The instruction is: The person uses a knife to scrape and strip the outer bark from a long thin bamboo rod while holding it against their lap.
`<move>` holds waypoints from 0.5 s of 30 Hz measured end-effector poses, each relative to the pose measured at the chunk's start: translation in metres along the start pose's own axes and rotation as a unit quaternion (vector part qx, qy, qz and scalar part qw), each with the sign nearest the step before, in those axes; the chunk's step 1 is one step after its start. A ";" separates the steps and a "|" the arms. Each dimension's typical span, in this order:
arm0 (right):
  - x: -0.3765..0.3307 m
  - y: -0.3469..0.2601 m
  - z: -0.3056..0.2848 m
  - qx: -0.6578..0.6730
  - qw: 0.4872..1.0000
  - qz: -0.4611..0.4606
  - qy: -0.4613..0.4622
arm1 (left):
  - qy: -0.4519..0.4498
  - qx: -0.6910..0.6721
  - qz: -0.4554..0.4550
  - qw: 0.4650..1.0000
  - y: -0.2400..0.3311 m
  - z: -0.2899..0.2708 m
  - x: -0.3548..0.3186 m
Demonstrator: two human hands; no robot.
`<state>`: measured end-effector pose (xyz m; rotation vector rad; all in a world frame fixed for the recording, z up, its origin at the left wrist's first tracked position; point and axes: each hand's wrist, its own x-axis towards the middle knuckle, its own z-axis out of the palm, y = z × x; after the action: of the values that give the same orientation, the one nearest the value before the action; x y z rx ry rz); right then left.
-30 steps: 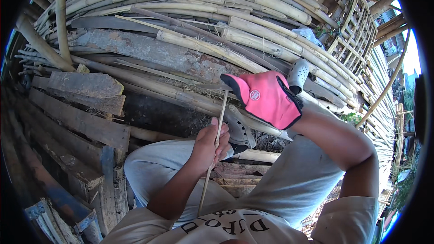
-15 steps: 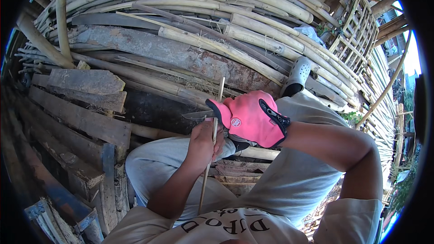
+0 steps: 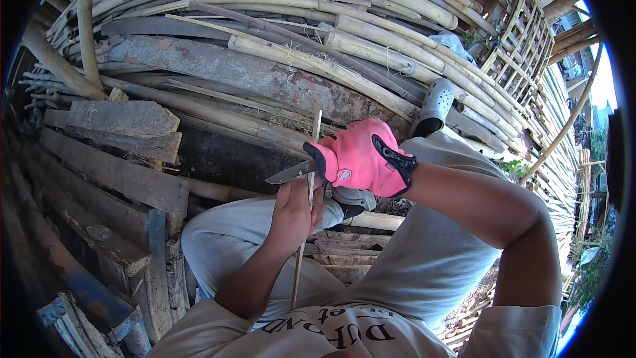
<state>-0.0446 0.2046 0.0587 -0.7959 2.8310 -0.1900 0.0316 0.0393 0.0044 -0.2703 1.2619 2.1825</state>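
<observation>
My bare left hand [image 3: 296, 209] is closed around a thin bamboo strip [image 3: 299, 265] that runs from near my shirt up past my fingers. In a pink glove with black trim, my right hand [image 3: 368, 159] is closed on a knife; the handle is hidden in the glove. The knife blade [image 3: 291, 172] points left and crosses the strip just above my left hand. Above the blade, the strip's far end stands free beside the glove.
Long bamboo poles [image 3: 391, 59] lie stacked ahead, with a rusty plank [image 3: 218, 69] among them. Wooden boards [image 3: 119, 172] are piled at left. My grey clog [image 3: 437, 101] rests near the poles. A woven bamboo lattice [image 3: 520, 33] stands at far right.
My gloved right hand has shifted slightly up and toward the left, with the knife blade now tilted more. My left hand keeps its grip on the strip, almost unmoved.
</observation>
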 end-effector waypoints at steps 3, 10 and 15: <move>0.004 0.008 0.006 0.010 0.999 -0.022 0.022 | 0.014 -0.003 0.009 1.000 0.001 0.000 0.000; 0.035 0.086 -0.024 -0.111 0.925 0.159 0.326 | -0.057 0.035 0.019 0.998 -0.004 0.016 -0.022; 0.019 0.028 -0.020 -0.144 0.950 -0.014 0.277 | -0.037 -0.049 0.019 0.998 0.005 -0.020 0.001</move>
<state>-0.0787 0.2196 0.0701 -0.9674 3.4356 0.0021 0.0257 0.0209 -0.0036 -0.2040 1.1308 2.2676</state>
